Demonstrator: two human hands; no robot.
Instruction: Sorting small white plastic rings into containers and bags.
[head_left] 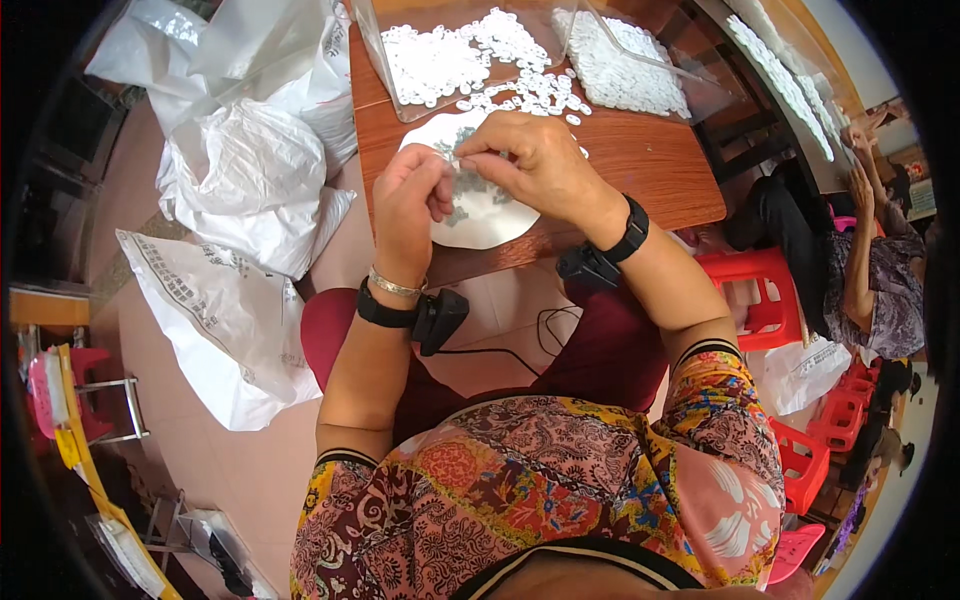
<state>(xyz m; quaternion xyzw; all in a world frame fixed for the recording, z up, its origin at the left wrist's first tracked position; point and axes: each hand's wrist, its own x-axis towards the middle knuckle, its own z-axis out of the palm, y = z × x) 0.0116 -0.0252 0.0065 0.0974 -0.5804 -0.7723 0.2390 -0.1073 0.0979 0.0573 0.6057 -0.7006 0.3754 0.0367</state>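
Wood-grained table [640, 170], left hand [408, 195] and right hand [540, 165] above white round plate [495, 228], both pinching tiny item [455, 162] too small to identify, plate's grey contents [472, 188] partly hidden.

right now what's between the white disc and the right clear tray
In the head view, the right hand covers part of that stretch; loose white pieces lie on the wooden tabletop between the white disc and tray.

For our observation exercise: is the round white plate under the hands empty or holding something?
Holding something: small grey pieces lie on the white plate, whose edge is bare.
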